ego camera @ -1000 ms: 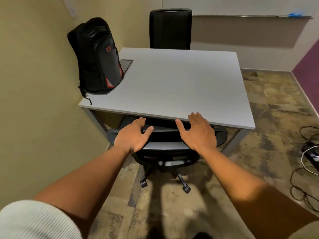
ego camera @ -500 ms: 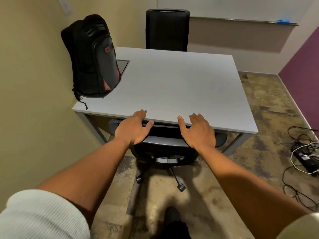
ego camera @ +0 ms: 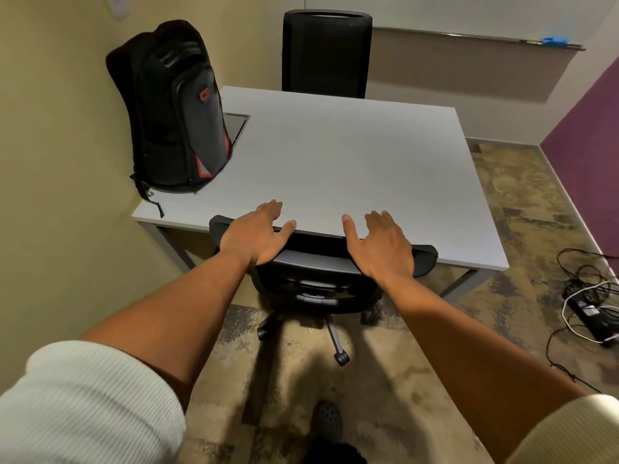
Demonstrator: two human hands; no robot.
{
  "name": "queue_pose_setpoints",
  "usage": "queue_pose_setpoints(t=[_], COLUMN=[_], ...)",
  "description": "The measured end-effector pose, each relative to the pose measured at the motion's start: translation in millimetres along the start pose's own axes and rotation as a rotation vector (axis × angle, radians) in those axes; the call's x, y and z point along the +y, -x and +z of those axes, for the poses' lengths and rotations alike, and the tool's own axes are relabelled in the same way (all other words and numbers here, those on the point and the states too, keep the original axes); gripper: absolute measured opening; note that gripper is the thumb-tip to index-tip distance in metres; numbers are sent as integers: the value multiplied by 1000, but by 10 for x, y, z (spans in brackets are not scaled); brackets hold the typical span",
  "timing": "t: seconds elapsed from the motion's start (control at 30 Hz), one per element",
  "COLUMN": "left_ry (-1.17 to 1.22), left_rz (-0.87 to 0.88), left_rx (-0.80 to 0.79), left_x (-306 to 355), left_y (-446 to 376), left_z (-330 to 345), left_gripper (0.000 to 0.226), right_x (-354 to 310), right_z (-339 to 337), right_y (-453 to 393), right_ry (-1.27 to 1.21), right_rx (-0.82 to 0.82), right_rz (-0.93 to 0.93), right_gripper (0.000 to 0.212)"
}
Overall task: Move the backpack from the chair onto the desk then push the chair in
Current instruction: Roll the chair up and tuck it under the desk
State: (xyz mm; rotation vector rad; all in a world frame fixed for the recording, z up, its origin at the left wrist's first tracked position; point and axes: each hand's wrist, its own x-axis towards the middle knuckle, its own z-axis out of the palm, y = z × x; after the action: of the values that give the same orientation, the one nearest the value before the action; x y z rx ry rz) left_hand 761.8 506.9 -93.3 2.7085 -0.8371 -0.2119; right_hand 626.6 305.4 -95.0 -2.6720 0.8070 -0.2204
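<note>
Backpack (ego camera: 174, 108) stands upright at the upper left of the frame, on the table (ego camera: 351, 155) near its left corner. Chair (ego camera: 315, 276), lower centre, sits with its back against the table's near edge. Left hand (ego camera: 254, 234) and right hand (ego camera: 382, 244) lie flat and spread on the backrest top, gripping nothing. Risk: fingertips overlapping the table edge may be pinched if pushing continues; uneven pressure could swivel the chair.

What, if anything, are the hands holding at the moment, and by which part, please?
Nothing is gripped: the left hand and right hand lie open and flat on the top edge of the chair backrest.
</note>
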Motion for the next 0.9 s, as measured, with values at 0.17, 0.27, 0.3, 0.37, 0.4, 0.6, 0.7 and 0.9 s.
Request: queue_pose_setpoints(t=[0.17, 0.27, 0.3, 0.37, 0.4, 0.6, 0.7, 0.9], left_ry=[-7, 0, 2, 2, 2, -10, -9, -14], left_rz=[-6, -7, -8, -11, -12, -19, -19, -26], left_rx=[-1, -3, 0, 5, 7, 14, 11, 10], left_x=[-37, -39, -39, -33, -30, -6, 7, -17], left_y=[-160, -235, -258, -300, -320, -425, -467, -517], left_z=[-17, -25, -28, -30, -33, -56, -71, -91], left_gripper=[71, 71, 71, 71, 70, 69, 70, 70], right_x=[-27, -23, -22, -21, -20, -15, -19, -61], right_z=[19, 33, 35, 40, 43, 40, 30, 41], right_y=[-156, -255, -287, -338, -360, -482, -533, -569], right_ry=[-12, -15, -13, -8, -7, -16, -29, -51], right_rx=[3, 2, 2, 3, 5, 6, 14, 39], right_rz=[-8, -12, -15, -15, -12, 6, 5, -15], right_gripper=[89, 90, 90, 90, 90, 90, 90, 88])
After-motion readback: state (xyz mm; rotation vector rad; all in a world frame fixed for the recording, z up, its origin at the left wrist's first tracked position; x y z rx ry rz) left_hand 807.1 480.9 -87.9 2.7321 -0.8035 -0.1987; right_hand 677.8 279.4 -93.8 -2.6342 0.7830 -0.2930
